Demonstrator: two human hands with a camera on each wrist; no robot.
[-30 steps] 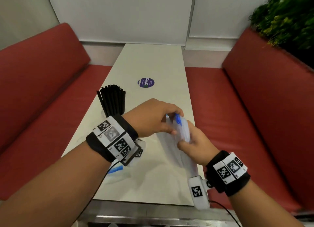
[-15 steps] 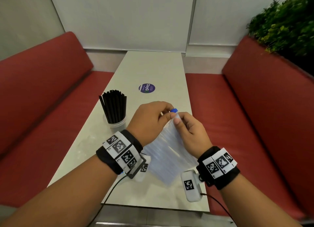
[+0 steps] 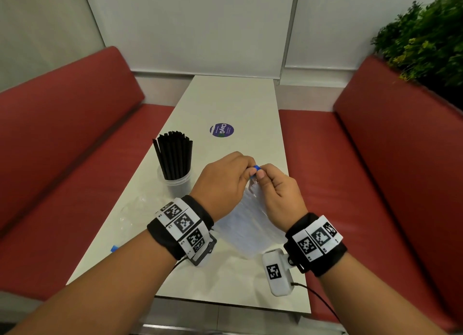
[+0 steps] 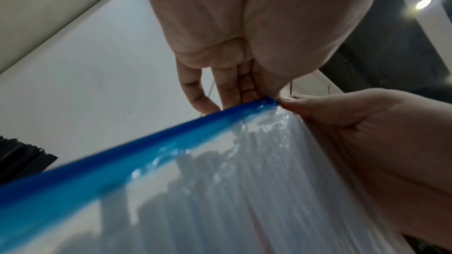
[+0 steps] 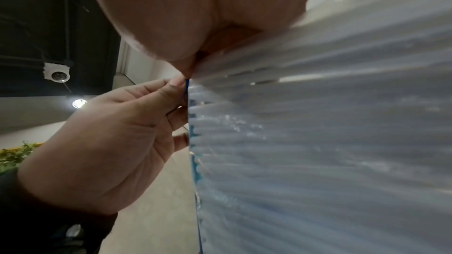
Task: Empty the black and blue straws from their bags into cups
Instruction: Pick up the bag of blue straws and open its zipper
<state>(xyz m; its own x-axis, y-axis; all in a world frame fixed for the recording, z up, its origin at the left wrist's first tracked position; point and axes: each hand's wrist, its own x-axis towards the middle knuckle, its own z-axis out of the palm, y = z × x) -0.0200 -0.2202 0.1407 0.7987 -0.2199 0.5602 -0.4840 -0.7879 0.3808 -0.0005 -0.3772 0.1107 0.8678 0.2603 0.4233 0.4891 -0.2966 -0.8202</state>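
We pinch w/ left hand (image 3: 223,181) & right hand (image 3: 278,196) the bag (image 3: 248,224) at its blue zip strip (image 4: 146,146), centre frame; film's light, slippery, so grip the stiffer strip.

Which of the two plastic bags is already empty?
The flat, crumpled bag lying on the table near the cup of black straws; the other, held in both hands, is full.

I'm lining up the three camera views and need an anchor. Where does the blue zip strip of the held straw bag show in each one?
Head: the blue zip strip is only a small blue tip at centre, pinched between the left hand and right hand.
Left wrist: a broad blue band running from lower left up to the fingertips.
Right wrist: a thin blue edge running down the centre.
Shared landmark: the pinch point where both hands meet.
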